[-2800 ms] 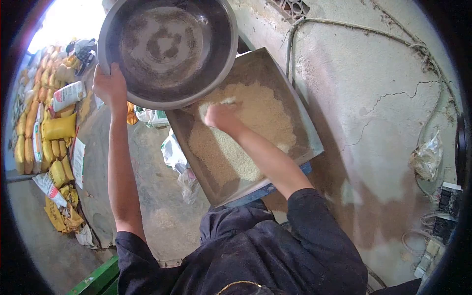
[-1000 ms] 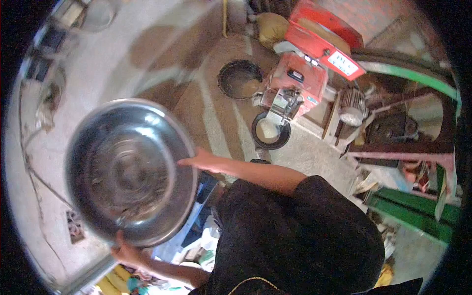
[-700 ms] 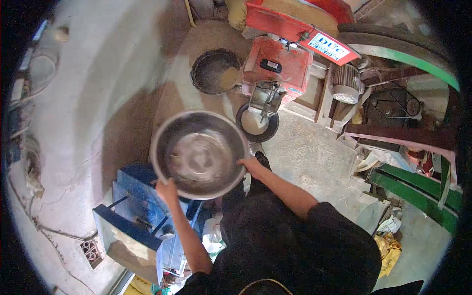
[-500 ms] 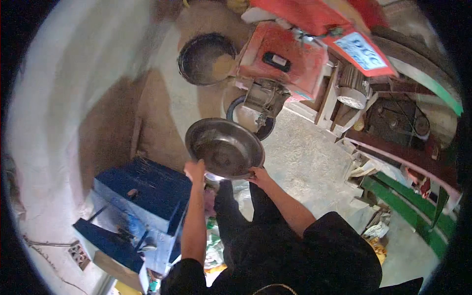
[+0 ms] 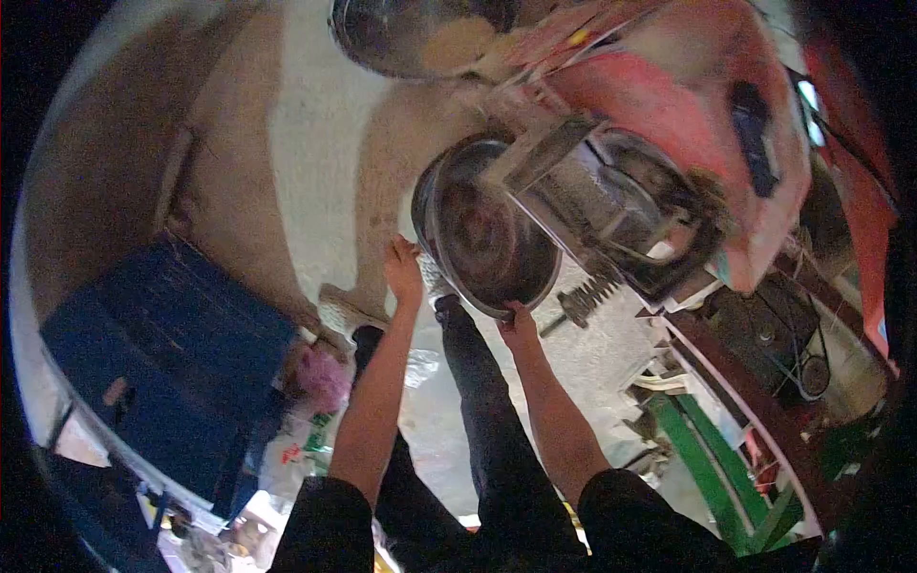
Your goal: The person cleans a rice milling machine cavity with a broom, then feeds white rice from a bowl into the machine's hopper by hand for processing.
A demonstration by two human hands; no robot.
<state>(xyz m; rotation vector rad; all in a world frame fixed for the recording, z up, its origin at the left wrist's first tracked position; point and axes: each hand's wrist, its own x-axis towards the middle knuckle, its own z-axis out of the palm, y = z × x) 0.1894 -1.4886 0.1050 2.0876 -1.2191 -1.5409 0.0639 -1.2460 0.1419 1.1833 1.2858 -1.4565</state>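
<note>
A wide, dark metal basin is below the metal outlet of a red machine, which overlaps its upper right side. My right hand grips the basin's near rim, thumb over the edge. At the left rim is my left hand, its fingers curled and fingertips right at the edge. A second dark rim shows just behind the basin's upper left side. The basin's inside looks brown and worn, with ring marks at the bottom.
Another dark tub with yellowish contents stands at the top. A blue box is at left, a pink bag beside it. A coiled spring, a belt drive and green bars are at right.
The basin has moved forward, from in front of my legs to under the machine's outlet, both hands going with it. My view has tilted down and closer to the machine.
</note>
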